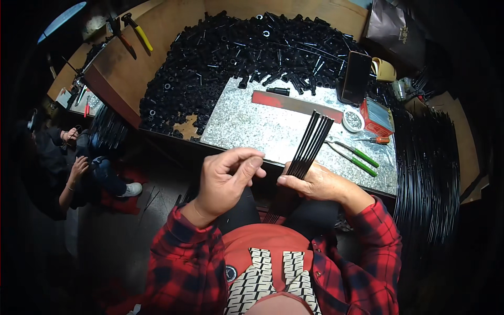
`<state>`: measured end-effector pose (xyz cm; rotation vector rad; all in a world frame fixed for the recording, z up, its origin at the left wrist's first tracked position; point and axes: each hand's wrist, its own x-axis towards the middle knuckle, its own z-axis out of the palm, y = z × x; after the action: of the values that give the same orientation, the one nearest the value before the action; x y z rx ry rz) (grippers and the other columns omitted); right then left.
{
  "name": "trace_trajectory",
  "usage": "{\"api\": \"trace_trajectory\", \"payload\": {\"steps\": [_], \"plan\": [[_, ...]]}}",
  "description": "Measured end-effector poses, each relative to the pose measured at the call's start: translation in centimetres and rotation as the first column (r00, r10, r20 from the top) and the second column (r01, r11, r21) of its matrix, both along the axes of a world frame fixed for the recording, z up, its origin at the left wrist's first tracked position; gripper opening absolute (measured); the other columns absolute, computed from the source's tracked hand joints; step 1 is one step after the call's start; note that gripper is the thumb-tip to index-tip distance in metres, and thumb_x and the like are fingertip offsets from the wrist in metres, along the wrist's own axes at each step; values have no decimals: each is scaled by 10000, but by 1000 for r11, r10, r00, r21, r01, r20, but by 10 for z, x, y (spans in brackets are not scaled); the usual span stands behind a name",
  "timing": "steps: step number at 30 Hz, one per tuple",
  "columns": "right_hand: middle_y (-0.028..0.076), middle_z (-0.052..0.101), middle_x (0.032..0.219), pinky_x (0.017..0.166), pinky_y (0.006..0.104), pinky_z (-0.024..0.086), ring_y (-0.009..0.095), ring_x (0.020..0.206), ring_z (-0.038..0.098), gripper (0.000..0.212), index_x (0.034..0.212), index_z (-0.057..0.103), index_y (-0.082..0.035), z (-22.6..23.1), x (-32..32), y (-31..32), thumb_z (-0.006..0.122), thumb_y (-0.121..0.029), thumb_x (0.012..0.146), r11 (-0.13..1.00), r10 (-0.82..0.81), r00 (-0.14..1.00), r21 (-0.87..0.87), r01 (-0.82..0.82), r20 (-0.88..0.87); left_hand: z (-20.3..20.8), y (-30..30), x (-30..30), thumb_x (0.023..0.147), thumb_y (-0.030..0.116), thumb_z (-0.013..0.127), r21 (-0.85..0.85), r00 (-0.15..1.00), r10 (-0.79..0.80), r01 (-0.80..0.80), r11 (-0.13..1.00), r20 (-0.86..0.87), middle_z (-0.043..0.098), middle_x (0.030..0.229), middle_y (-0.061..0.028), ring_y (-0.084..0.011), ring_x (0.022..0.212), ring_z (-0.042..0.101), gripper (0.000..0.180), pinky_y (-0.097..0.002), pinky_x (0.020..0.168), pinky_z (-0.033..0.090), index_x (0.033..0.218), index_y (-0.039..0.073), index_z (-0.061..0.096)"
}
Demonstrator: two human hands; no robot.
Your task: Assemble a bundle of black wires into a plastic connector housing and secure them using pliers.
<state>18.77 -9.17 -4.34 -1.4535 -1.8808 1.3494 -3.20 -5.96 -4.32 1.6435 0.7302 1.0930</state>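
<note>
Several thin black rods tilt up from the right hand, whose fingers wrap them near the front edge of the metal sheet; I see their upper ends over the sheet. The left hand is just beside, in front of that edge, fingers curled and thumb close to the forefinger; I cannot tell whether anything sits between. My widest open room is the sheet's left part. Farther back, a flat bar lies crosswise, a heap of black parts beyond it. Rightward, green-handled pliers, a white bowl and a red box crowd me.
</note>
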Motion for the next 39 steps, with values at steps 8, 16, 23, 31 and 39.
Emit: {"api": "trace_trajectory", "payload": {"steps": [8, 16, 23, 31, 39], "plan": [[171, 551, 648, 566, 389, 439, 318, 593, 554, 279, 786, 592, 30, -19, -2, 4, 585, -224, 902, 922, 166, 985, 362, -139, -45, 47, 30, 23, 886, 29, 597, 339, 1000, -16, 21, 941, -19, 629, 1068, -115, -161, 1012, 609, 284, -269, 868, 476, 1158, -28, 538], [145, 616, 959, 766, 375, 493, 281, 875, 611, 216, 1059, 583, -27, -7, -6, -13, 597, -146, 880, 923, 180, 981, 356, -145, -67, 69, 18, 48, 873, 20, 598, 77, 913, -392, 401, 913, -114, 701, 823, -96, -88, 820, 649, 487, -221, 744, 491, 1325, 35, 418], [166, 543, 1168, 882, 379, 448, 271, 1054, 550, 351, 1131, 562, 14, -38, 8, -24, 506, -236, 891, 818, 249, 963, 556, -149, -108, 59, 6, 54, 829, 57, 661, 452, 960, -279, 260, 853, -27, 653, 687, -101, -164, 608, 670, 488, -245, 549, 498, 1276, 3, 472], [121, 631, 1031, 813, 338, 479, 201, 927, 593, 329, 1112, 577, 15, -72, 4, -15, 478, -263, 966, 954, -71, 877, 223, 198, -475, 53, 0, 54, 790, 37, 690, 364, 914, -405, 387, 847, -29, 672, 946, -139, -198, 751, 689, 500, -257, 635, 544, 1240, -56, 492], [97, 655, 924, 732, 319, 494, 170, 821, 612, 200, 1010, 611, -14, -70, -23, -9, 526, -181, 943, 846, -502, 747, -69, 529, -435, 46, 17, 36, 769, 546, 663, 315, 933, -359, 331, 890, 35, 674, 1021, -153, -251, 856, 679, 868, -319, 769, 533, 1287, -95, 389]]}}
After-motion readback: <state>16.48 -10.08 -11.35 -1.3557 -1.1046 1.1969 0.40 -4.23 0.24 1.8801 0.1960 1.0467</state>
